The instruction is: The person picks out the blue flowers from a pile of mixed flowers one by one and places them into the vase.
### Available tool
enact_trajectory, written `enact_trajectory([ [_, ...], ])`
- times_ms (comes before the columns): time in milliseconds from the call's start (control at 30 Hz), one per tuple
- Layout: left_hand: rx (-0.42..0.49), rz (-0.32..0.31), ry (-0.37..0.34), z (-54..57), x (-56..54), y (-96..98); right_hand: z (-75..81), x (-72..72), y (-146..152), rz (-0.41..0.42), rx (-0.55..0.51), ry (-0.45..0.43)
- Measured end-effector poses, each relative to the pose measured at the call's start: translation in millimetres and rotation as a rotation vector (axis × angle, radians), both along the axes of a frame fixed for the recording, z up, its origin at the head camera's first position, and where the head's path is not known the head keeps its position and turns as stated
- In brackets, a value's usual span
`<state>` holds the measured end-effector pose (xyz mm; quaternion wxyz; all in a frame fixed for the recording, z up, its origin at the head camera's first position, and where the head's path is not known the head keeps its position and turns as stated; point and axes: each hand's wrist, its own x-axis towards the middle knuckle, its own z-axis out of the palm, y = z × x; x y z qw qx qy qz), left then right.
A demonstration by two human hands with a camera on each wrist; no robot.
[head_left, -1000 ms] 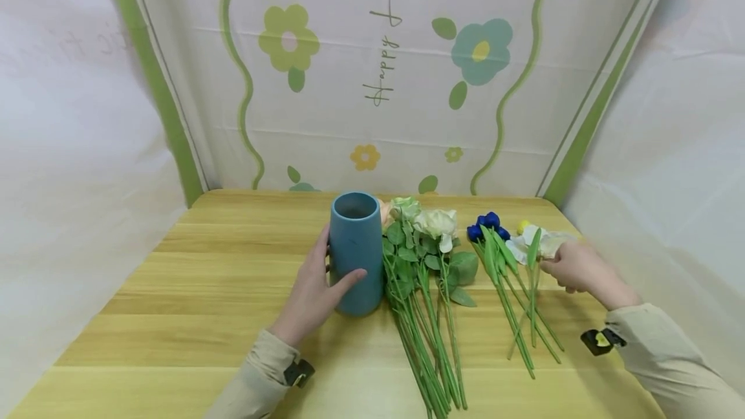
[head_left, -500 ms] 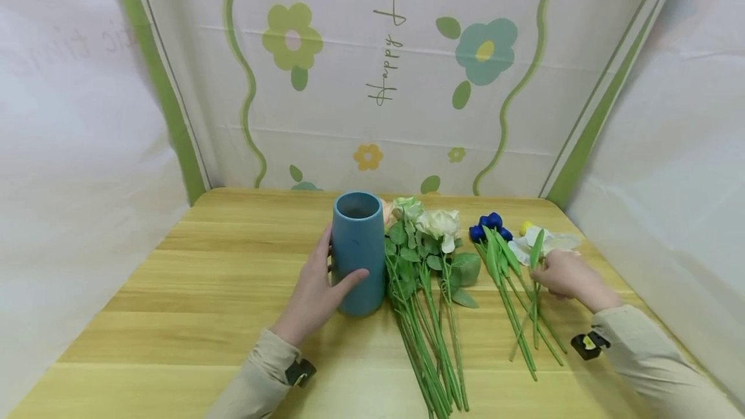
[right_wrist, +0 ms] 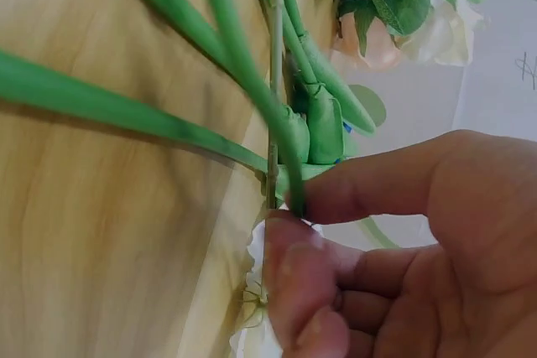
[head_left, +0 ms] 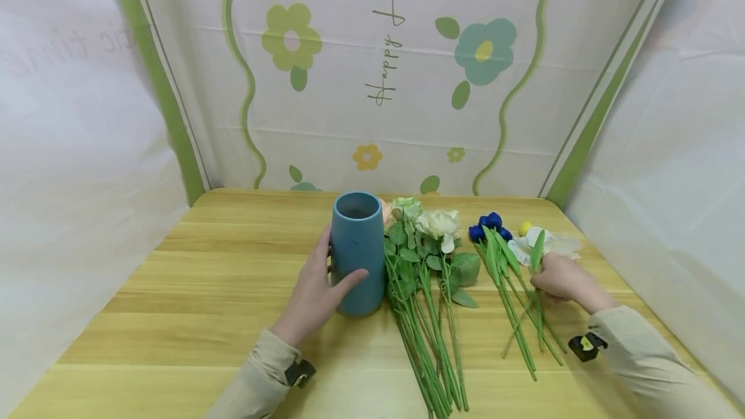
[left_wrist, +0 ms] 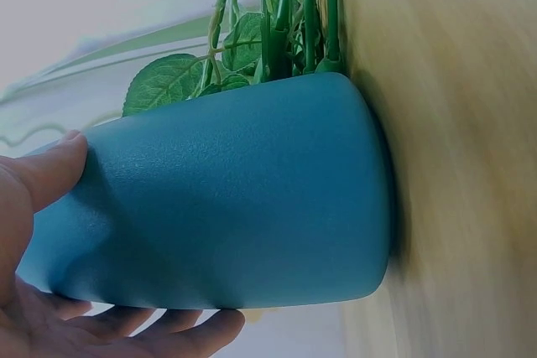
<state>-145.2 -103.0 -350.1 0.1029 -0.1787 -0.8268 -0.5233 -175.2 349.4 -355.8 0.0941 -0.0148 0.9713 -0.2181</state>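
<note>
My left hand (head_left: pixel 311 296) holds a tall blue vase (head_left: pixel 359 264) upright on the table, thumb across its near side and fingers round the left. In the left wrist view the fingers reach along the underside of the vase (left_wrist: pixel 226 199). At the right, my right hand (head_left: pixel 564 280) pinches a green flower stem (right_wrist: pixel 247 69) between thumb and fingers. Which blossom this stem bears is hidden. Close by lie blue flowers (head_left: pixel 491 228) with long stems, a white flower (head_left: pixel 522 249) and a yellow bud (head_left: pixel 525 228). A thin brownish stem (right_wrist: pixel 276 56) crosses at the fingertips.
Right beside the vase lies a bunch of white, pale green and peach roses (head_left: pixel 438 222), their long stems pointing toward me. Wooden tabletop (head_left: pixel 192 290) stretches to the left. A printed curtain (head_left: pixel 337 108) hangs behind, with pale sheets at both sides.
My right hand has moved slightly left from beside the white flower and now pinches a stem. The lower stem ends there have shifted a little. The left hand and vase stay put.
</note>
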Motion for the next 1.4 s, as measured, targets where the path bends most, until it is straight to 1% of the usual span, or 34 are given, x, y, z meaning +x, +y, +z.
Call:
enact_trajectory([
  [233, 0.0, -0.005, 0.023, 0.0, -0.2, 0.7, 12.3, 1.5, 4.4, -0.052, 0.022, 0.062],
  [567, -0.007, 0.004, 0.035, -2.3, -0.8, -0.4, 21.1, 7.3, 8.6, -0.064, 0.039, 0.168],
  [800, -0.009, 0.003, 0.019, -2.0, -0.2, -0.9, 26.6, 8.5, 8.0, -0.097, -0.011, 0.214],
  [900, -0.009, 0.001, 0.008, -1.5, -0.3, -0.8, 27.7, 9.7, 5.1, -0.109, -0.029, 0.257],
  [1000, -0.003, -0.007, 0.007, -1.8, -0.4, -0.6, 27.3, 12.2, -1.6, -0.114, -0.034, 0.321],
  [1133, 0.005, -0.01, 0.005, -2.3, -0.7, -0.6, 28.1, 16.6, -18.7, -0.107, -0.058, 0.406],
  [1400, 0.001, -0.005, 0.014, -3.5, -2.0, -1.0, 31.5, 27.2, -67.0, -0.086, -0.159, 0.432],
])
